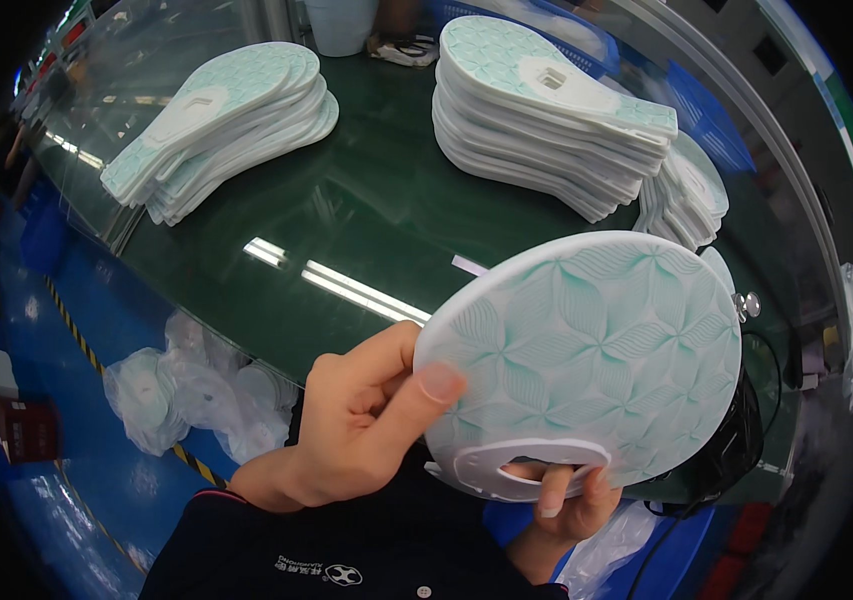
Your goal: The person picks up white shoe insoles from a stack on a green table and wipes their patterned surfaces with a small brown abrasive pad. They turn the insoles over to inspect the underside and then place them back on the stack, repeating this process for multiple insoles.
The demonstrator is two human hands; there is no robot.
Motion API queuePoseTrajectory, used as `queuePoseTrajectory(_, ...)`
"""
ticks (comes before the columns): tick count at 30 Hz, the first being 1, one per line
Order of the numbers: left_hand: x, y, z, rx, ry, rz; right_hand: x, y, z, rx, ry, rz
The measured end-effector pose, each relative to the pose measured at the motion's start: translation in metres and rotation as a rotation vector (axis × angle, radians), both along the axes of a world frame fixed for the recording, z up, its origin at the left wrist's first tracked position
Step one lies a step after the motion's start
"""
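Observation:
A white plastic panel (606, 340) with a green leaf pattern is held up in front of me, its broad rounded end tilted away. My left hand (371, 415) grips its left edge, thumb on the patterned face and fingers curled behind. At the near end, around an oblong cut-out, my right hand (578, 500) holds the panel. One of its fingers shows at the opening, and the rest of that hand is partly hidden. Further off on the table sit a tall stack of like panels (546, 130) and, to the left, a lower stack (246, 100).
A dark green table (366, 220) reflects the lights. Another fanned stack (688, 190) stands at the right, near a metal knob (747, 305) and a black cable (778, 390). A white bucket (340, 25) is at the back. Plastic-wrapped parts (196, 385) lie below at left.

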State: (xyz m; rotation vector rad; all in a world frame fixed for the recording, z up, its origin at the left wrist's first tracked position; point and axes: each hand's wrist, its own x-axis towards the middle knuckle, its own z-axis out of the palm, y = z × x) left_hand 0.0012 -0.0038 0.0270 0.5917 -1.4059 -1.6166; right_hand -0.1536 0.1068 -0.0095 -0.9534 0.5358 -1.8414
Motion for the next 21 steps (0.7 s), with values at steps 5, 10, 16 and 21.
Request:
queuePoseTrajectory(5, 0.0, -0.015, -0.006, 0.203, 0.145, -0.105, -0.004, 0.001, -0.007, 0.029, -0.062, -0.001)
queuePoseTrajectory(10, -0.005, -0.012, -0.011, 0.262, 0.11, -0.121, 0.001, 0.002, -0.012, 0.144, -0.207, -0.086)
queuePoseTrajectory(16, -0.002, -0.009, -0.004, 0.14, 0.053, -0.232, 0.0, -0.003, -0.011, 0.156, -0.147, -0.07)
queuePoseTrajectory(21, 0.002, -0.005, -0.004, 0.118, 0.091, -0.233, 0.0, -0.005, -0.009, 0.114, -0.111, -0.035)
